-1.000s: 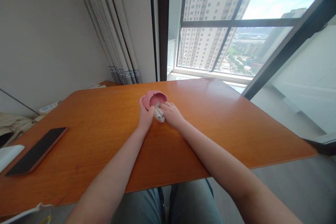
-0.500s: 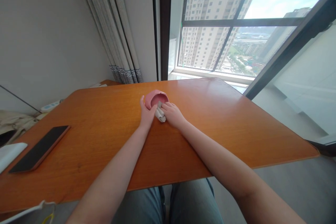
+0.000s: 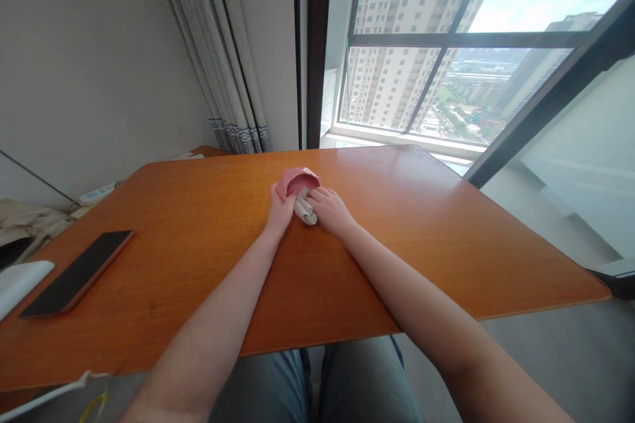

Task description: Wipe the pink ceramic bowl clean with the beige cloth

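Note:
In the middle of the table, a pink hollow thing (image 3: 290,180), rounded like a small bowl, lies with its opening facing me. My left hand (image 3: 280,210) grips its left side, thumb near the opening's lower edge. A greyish-white folded cloth (image 3: 305,210) hangs out of the opening toward me, its loose end showing between my hands. Bent fingers of my right hand (image 3: 331,210) press the cloth at the opening's right side. Those fingertips are partly hidden, as is the cloth inside.
The brown wooden table (image 3: 426,238) extends around my hands. At its left lie a long black slab (image 3: 79,271) and a white object (image 3: 22,285). A white cord (image 3: 54,396) hangs at the near left edge. Window and curtain (image 3: 238,79) stand beyond.
The pink thing has tilted slightly, and my left fingers have closed in around its side. My right hand stays at the cloth. The whole view has shifted a little.

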Tool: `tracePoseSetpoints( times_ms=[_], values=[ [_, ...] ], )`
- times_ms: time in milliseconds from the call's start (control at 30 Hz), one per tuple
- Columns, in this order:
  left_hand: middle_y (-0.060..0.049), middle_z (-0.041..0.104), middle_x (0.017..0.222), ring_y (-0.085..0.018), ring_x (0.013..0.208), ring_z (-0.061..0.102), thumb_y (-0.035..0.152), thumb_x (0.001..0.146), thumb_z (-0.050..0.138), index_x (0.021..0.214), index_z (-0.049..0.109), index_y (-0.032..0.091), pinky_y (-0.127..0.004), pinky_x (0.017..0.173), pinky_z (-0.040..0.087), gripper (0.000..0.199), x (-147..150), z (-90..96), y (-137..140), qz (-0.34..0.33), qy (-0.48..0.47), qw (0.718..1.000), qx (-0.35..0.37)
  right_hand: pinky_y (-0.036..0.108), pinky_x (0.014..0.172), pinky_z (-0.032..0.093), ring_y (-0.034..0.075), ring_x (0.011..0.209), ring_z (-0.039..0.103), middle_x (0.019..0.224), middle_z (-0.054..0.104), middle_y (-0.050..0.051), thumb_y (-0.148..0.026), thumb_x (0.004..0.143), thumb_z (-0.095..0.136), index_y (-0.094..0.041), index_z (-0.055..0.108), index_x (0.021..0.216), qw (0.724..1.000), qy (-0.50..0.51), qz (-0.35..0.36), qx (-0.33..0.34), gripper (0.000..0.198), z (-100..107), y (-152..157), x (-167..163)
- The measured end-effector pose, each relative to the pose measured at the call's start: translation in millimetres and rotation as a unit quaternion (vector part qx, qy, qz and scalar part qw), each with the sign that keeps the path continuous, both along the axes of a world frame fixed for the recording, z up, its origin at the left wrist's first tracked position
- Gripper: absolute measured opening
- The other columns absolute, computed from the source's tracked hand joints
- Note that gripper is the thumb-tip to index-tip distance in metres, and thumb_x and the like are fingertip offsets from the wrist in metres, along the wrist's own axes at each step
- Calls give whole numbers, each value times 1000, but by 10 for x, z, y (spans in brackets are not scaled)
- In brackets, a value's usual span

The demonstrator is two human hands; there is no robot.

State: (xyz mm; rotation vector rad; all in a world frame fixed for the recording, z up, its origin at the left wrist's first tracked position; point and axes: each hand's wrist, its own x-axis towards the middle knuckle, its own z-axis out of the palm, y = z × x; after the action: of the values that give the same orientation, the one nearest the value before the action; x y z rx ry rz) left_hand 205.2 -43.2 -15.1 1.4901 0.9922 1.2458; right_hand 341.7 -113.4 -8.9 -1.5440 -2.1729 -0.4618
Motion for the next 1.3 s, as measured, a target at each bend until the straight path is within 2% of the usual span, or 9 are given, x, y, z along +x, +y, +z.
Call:
tracePoseSetpoints(
  times_ms=[100, 233, 467, 600, 700, 900, 1033, 1133, 1300],
  values=[
    [-7, 57, 114, -21, 110, 55, 29, 72, 65, 110, 44, 20, -37, 101, 41, 44, -56, 0, 51, -30, 41, 997, 51, 32, 79, 34, 20, 94, 48, 92, 62, 8, -21, 94, 47, -18, 65, 92, 1000, -16, 1, -3, 18, 7, -4, 48],
    [-9, 51, 129, -21, 118, 52, 30, 71, 68, 126, 36, 22, -36, 102, 41, 65, -17, -83, 12, -14, -25, 999, 24, 32, 79, 35, 20, 92, 49, 93, 64, 7, -22, 94, 45, -18, 64, 94, 1000, -12, 9, -5, 20, 8, -18, 20],
    [-10, 61, 117, -22, 105, 60, 42, 74, 65, 115, 52, 17, -36, 88, 52, 49, -31, -81, 30, -46, -60, 997, -30, 30, 85, 43, 17, 89, 56, 92, 65, 5, -27, 89, 54, -19, 66, 95, 981, 185, 43, -39, 16, 5, -4, -69],
    [-11, 59, 121, -23, 106, 60, 48, 75, 65, 115, 52, 20, -35, 79, 56, 51, -63, -62, 49, -45, -69, 994, -78, 36, 95, 42, 21, 110, 54, 118, 62, 9, -31, 94, 41, -20, 57, 121, 937, 331, -53, 99, 33, 99, -85, -17],
    [-11, 58, 121, -25, 108, 59, 51, 71, 68, 112, 54, 21, -35, 77, 56, 53, -50, -90, 51, -47, -74, 992, -93, 42, 103, 36, 24, 123, 44, 133, 53, 11, -28, 94, 38, -19, 49, 133, 916, 343, -114, 171, 42, 186, -147, 54],
    [-10, 60, 115, -23, 100, 61, 51, 67, 72, 106, 56, 21, -34, 73, 56, 51, -1, -67, 2, -53, -114, 983, -132, 45, 104, 34, 26, 119, 43, 140, 50, -1, -18, 84, 50, -28, 57, 126, 972, 229, -42, 44, 44, 114, -77, 110],
    [-8, 61, 108, -19, 88, 63, 44, 67, 74, 106, 53, 22, -32, 65, 57, 50, -6, -7, -17, -38, -172, 967, -184, 46, 103, 36, 27, 119, 42, 142, 48, -2, -11, 80, 50, -28, 59, 124, 973, 227, -30, 11, 48, 28, -20, 53],
    [-2, 62, 89, -12, 71, 61, 40, 67, 75, 104, 50, 22, -25, 59, 53, 48, -23, -12, 20, -12, -220, 955, -198, 44, 103, 38, 26, 117, 44, 136, 54, 2, -9, 77, 51, -23, 63, 119, 975, 222, 16, -6, 46, 7, -23, -49],
    [5, 59, 72, -7, 56, 56, 34, 65, 76, 101, 49, 22, -18, 54, 46, 47, -27, -33, 48, 14, -302, 930, -210, 42, 107, 36, 25, 120, 44, 133, 55, 4, -13, 81, 53, -24, 65, 116, 963, 260, 64, 12, 39, -17, -45, -230]
  ],
)
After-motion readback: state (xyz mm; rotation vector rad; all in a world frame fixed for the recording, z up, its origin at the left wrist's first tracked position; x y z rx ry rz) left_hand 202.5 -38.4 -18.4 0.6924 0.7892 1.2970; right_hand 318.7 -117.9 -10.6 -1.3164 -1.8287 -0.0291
